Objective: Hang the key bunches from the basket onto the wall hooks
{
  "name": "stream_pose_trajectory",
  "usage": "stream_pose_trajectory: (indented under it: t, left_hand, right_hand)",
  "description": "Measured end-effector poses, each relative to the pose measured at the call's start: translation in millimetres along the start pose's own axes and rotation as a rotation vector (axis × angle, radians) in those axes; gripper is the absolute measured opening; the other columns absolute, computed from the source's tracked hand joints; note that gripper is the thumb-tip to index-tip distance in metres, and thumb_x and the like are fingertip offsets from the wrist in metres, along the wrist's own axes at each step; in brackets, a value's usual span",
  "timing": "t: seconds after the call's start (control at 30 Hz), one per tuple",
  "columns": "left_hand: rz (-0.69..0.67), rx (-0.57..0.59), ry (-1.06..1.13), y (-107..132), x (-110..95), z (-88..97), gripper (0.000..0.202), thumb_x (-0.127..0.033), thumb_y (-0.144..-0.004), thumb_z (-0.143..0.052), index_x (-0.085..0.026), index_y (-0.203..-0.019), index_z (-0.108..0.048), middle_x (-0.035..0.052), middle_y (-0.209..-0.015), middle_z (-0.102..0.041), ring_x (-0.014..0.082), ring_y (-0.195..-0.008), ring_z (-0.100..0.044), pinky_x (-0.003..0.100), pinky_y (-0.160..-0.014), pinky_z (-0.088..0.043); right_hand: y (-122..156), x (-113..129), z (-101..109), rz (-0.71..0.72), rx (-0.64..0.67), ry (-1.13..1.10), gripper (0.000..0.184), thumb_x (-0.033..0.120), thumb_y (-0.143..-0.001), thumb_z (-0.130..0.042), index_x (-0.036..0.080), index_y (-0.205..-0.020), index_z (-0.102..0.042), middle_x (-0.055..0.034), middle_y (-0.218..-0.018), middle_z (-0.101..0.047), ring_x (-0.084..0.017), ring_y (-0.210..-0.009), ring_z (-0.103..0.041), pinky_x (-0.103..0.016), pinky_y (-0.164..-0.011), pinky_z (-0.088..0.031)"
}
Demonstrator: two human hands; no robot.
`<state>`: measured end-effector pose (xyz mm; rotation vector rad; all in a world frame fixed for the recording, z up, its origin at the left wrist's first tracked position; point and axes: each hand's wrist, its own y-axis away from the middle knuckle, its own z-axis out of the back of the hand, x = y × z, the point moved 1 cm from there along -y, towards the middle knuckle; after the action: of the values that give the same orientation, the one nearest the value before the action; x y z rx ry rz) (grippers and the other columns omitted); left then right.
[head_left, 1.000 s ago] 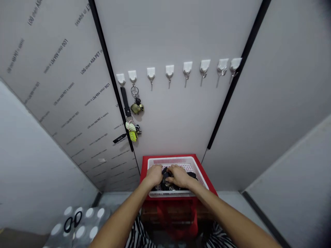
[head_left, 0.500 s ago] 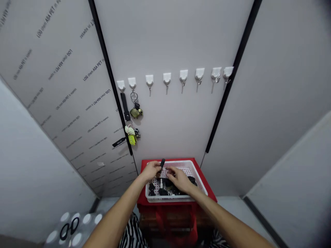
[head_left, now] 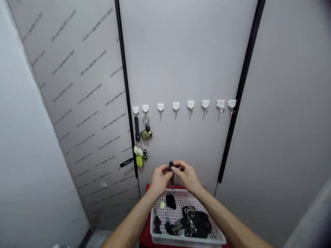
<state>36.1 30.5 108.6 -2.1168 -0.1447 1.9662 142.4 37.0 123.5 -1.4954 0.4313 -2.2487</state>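
Note:
Both of my hands are above a white perforated basket (head_left: 187,238), pinching the dark strap of a keychain (head_left: 171,164) between them. My left hand (head_left: 160,179) closes its fingertips on the strap from the left. Its loop end is gripped by my right hand (head_left: 188,177), thumb and fingers together. From the strap's lower end a ring and a flat black fob (head_left: 170,201) dangle over the basket. Inside the basket lies a heap of black key fobs and keys (head_left: 196,222), with a small pale yellow piece (head_left: 162,205) to the left.
Several white adhesive hooks (head_left: 176,106) run in a row across the grey panel. The two leftmost carry a black-strap keychain (head_left: 137,129) with a yellow-green charm and a ring with an olive animal charm (head_left: 146,134). Red material (head_left: 146,227) lies under the basket.
My hands have risen out of the basket with the keychain, and the right has joined the left on its strap. The view has tilted, so hooks and basket appear lower.

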Motion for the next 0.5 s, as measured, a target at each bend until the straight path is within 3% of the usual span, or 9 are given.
stream_pose_trajectory:
  t: [0.13, 0.33, 0.5]
  left_hand:
    - [-0.1, -0.137, -0.024, -20, -42, 6.2, 0.017, -0.014, -0.058, -0.049, -0.01, -0.073, -0.055, 0.0016, -0.066, -0.057, 0.0089, -0.059, -0.05, 0.021, -0.058, -0.041]
    - [-0.22, -0.244, 0.098, -59, -105, 15.0, 0.016, -0.015, -0.059, -0.049, -0.009, -0.074, -0.054, 0.0027, -0.067, -0.056, 0.0066, -0.053, -0.049, 0.021, -0.052, -0.042]
    - [-0.215, -0.329, 0.099, -84, -128, 15.9, 0.017, -0.016, -0.06, -0.049, -0.009, -0.076, -0.052, 0.0022, -0.064, -0.053, 0.0057, -0.047, -0.047, 0.022, -0.048, -0.041]
  right_hand:
    - [-35, 35, 4, 0.046, -0.088, -0.071, 0.018, 0.027, -0.06, -0.047, 0.012, -0.066, -0.053, -0.0016, -0.063, -0.055, -0.01, -0.058, -0.048, -0.023, -0.058, -0.037]
    - [-95, 85, 7, 0.135, -0.203, -0.183, 0.02, 0.031, -0.058, -0.048, 0.012, -0.063, -0.053, 0.0005, -0.056, -0.054, -0.008, -0.052, -0.046, -0.02, -0.054, -0.038]
    - [-128, 99, 8, 0.076, -0.312, -0.069, 0.023, 0.033, -0.057, -0.048, 0.012, -0.062, -0.055, -0.0014, -0.056, -0.055, -0.009, -0.051, -0.048, -0.022, -0.052, -0.039]
